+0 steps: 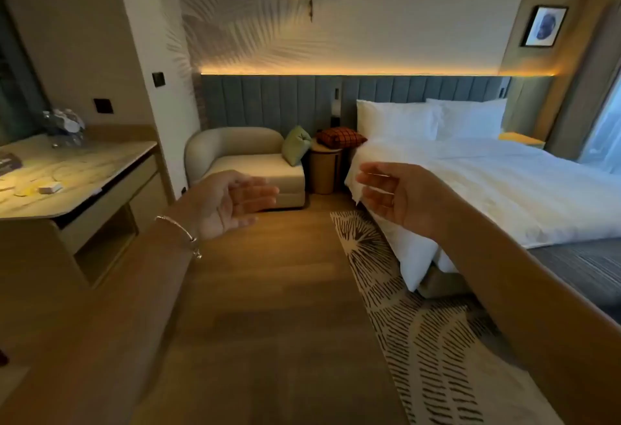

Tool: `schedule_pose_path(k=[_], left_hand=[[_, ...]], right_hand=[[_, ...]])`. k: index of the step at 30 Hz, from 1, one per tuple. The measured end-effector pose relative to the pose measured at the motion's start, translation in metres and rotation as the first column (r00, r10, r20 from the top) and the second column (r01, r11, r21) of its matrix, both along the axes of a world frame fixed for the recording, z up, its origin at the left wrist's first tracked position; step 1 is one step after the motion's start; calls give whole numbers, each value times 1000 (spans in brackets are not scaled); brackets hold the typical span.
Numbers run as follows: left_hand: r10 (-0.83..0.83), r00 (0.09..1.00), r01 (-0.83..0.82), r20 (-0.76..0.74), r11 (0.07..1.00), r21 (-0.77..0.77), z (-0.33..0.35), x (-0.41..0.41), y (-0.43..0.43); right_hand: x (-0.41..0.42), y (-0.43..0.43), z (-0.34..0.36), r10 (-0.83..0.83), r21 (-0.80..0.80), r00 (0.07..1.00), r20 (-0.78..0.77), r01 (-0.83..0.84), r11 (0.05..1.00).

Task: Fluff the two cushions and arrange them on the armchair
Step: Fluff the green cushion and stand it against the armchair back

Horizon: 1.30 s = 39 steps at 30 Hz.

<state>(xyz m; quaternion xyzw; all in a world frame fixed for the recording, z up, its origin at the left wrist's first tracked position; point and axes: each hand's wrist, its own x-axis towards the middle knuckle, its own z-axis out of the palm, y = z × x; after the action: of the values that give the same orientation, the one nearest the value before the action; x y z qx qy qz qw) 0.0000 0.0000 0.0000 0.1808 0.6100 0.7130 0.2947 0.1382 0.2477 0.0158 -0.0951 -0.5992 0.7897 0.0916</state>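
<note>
left hand [232, 202] open, right hand [400, 196] open, both empty

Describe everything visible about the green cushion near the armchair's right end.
The green cushion is a plump, square, sage-green pillow of soft matte fabric, with a dimple or tuft near its top centre. It stands on one corner, tilted like a diamond, on the seat of the beige armchair at the end nearest the round side table. It seems to lean toward that side. Its lower edge rests on the seat cushion. Neither hand touches it.
</note>
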Motion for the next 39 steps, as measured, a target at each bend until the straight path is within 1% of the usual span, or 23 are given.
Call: schedule_pose_path(k=[4,9,12,19,27,33,39], left_hand=[[-13,1000,13,20,1000,-12,-6,-34,18],[-55,997,55,55,998,3,-23,-76,42],[-23,997,22,74,1000,4,-28,-105,61],[31,999,-33,43,999,32,-24,-173,97],[52,997,-54,64,998,22,-34,-284,123],[63,995,-64,75,998,10,-34,-370,141],[55,995,-59,83,997,48,-37,-448,180]], right_hand=[[-35,5,-12,-29,-23,999,45,30,999],[-77,35,-21,-13,0,999,31,13,1000],[-107,56,-20,-12,-3,999,39,12,1000],[-186,94,-19,-5,-23,999,40,6,1000],[-301,121,-36,32,-40,999,26,-31,999],[-386,143,-45,-15,-87,1000,27,18,996],[-462,175,-49,-26,-67,999,37,29,997]])
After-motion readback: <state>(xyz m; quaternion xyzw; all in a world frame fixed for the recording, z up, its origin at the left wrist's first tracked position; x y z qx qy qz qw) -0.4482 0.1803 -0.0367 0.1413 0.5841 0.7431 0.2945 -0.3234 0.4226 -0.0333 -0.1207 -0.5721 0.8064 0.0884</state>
